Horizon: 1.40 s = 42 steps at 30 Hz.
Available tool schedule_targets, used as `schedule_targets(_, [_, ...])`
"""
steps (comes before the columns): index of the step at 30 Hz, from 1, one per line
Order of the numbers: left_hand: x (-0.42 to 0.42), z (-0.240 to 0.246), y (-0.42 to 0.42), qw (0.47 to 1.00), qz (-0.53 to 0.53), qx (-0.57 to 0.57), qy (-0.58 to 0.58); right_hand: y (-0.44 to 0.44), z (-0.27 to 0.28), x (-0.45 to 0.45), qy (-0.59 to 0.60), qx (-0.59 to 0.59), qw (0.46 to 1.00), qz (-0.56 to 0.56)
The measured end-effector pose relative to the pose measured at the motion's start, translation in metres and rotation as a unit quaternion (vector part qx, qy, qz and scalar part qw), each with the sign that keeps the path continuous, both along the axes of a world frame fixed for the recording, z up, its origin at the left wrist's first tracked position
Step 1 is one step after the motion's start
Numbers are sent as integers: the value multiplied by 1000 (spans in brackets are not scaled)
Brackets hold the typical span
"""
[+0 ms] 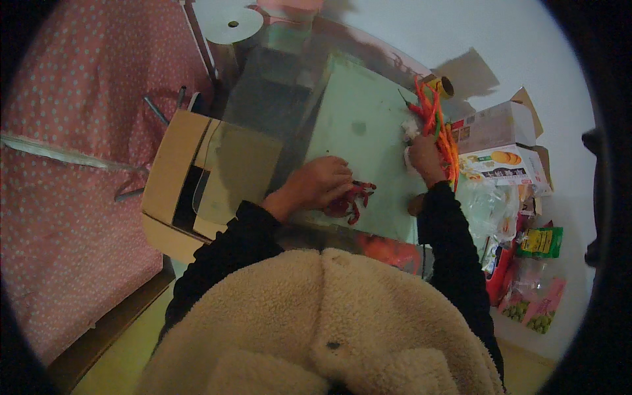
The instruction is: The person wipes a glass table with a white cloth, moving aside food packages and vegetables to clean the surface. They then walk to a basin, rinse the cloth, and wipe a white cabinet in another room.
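A pale green board [365, 113] lies before me on the table. On its near left part, my left hand [323, 180] is curled over a small bunch of dark red chili peppers [353, 200], whose tips stick out past the fingers. My right hand [425, 155] reaches to the board's right edge, against a heap of long red and orange chili peppers [444, 133]. Its fingertips are hidden, so its grip is unclear. A crumpled white thing [410, 129] sits just beyond that hand. Under my right sleeve, a round brown object [416, 205] is partly covered.
At left stands a cardboard box [180, 173], by a pink dotted cloth [98, 98]. To the right are printed cartons [503, 165], clear plastic packaging [489, 202] and a green-yellow packet [540, 242]. A yellow roll [444, 87] lies behind the peppers; a white disc [234, 24] is at the back.
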<state>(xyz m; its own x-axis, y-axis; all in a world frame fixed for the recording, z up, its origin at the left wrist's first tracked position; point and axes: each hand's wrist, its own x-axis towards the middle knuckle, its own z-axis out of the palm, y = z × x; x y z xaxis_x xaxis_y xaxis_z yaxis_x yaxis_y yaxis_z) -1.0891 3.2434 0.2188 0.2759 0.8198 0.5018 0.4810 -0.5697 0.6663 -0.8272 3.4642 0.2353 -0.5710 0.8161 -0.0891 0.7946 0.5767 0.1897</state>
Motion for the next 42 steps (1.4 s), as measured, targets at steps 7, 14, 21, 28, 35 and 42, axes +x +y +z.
schedule_targets(7, [2, 1, 1, 1000, 8, -14, -15, 16, -9, -123, 54, 26, 995, 83])
schedule_targets(14, [2, 2, 2, 999, 24, 16, -19, -13, -5, -207, 242, 3, 952, 188])
schedule_targets(21, [2, -1, 2, 999, 17, 3, -28, 38, 9, -82, 89, 69, 994, 13])
schedule_targets(28, [2, 0, 5, 998, 16, 27, -59, 126, -26, -67, 44, 104, 993, 34])
schedule_targets(35, [3, 1, 3, 999, 11, -7, -42, 139, -26, -127, -13, 119, 984, 132])
schedule_targets(42, [0, 6, -4, 1000, 15, -18, -8, 8, -13, -238, 132, 61, 964, 221])
